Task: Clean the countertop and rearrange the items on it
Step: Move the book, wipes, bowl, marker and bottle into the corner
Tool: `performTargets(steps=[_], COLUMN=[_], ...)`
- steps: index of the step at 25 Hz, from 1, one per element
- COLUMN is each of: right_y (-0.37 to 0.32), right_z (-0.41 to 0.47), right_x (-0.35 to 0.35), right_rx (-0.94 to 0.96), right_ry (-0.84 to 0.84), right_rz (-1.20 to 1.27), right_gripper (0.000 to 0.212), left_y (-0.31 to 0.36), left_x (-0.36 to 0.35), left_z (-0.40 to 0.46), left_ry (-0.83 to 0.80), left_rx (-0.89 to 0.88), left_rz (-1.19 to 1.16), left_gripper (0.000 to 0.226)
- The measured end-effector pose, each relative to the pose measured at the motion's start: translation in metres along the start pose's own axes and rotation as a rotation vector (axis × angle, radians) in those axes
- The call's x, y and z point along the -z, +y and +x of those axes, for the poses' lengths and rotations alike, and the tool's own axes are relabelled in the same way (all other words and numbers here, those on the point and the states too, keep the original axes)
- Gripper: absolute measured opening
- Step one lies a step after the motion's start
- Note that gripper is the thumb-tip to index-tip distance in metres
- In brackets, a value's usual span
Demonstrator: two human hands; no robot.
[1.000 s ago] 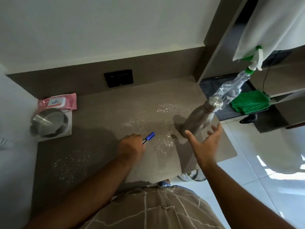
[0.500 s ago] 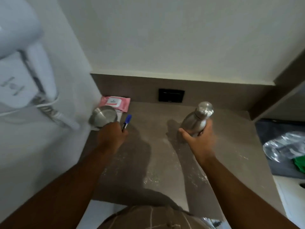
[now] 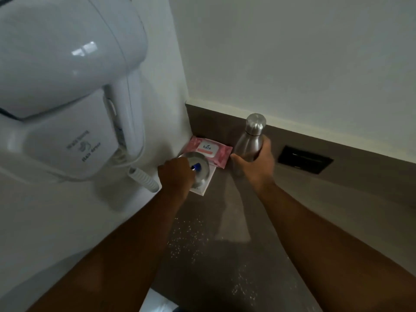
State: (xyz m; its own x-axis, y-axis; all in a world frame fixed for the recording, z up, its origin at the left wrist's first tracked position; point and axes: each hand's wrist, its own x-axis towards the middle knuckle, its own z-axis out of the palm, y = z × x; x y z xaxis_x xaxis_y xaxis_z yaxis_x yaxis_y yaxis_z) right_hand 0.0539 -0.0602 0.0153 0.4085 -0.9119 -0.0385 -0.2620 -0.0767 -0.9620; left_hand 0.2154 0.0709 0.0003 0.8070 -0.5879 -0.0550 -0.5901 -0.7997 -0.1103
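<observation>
Gripping bottle (image 3: pixel 249 140) upright, right hand (image 3: pixel 256 164); left hand (image 3: pixel 176 174) fisting pen (image 3: pixel 196 166)

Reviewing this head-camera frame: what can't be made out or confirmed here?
- Blue marker: only its capped tip shows; the left hand covers the rest.
- Steel bowl: its inside is partly hidden by that hand.
- Steel bottle: its base is behind the right hand, so contact with the countertop is unclear.
- Wipes pack: small print is unreadable.
- Hair dryer: cut off by the left edge.
</observation>
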Motion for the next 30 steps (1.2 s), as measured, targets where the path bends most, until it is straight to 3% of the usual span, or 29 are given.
performTargets(steps=[7, 11, 18, 20, 23, 30], right_y=[0.008, 0.010, 0.017, 0.024, 0.051, 0.127], right_z=[0.024, 0.031, 0.022, 0.003, -0.042, -0.153], right_x=[-0.023, -0.036, -0.033, -0.014, 0.035, 0.212], right_rx=[-0.024, -0.011, -0.048, -0.041, -0.017, -0.177], right_ry=[-0.052, 0.022, 0.117, 0.130, 0.171, 0.345], right_rz=[0.003, -0.073, -0.248, -0.275, -0.349, -0.404], right_gripper=[0.087, 0.088, 0.098, 0.105, 0.092, 0.073], left_y=[0.002, -0.001, -0.001, 0.010, 0.045, 0.209], left_x=[-0.012, -0.011, 0.011, 0.018, 0.011, -0.037], left_z=[0.010, 0.006, -0.018, -0.031, -0.060, -0.154], left_ry=[-0.043, -0.046, 0.095, 0.171, 0.199, -0.136], left_rx=[-0.004, 0.003, -0.093, -0.154, -0.307, -0.736], left_rz=[0.048, 0.035, -0.058, -0.184, -0.318, -0.351], left_gripper=[0.024, 0.028, 0.030, 0.029, 0.026, 0.059])
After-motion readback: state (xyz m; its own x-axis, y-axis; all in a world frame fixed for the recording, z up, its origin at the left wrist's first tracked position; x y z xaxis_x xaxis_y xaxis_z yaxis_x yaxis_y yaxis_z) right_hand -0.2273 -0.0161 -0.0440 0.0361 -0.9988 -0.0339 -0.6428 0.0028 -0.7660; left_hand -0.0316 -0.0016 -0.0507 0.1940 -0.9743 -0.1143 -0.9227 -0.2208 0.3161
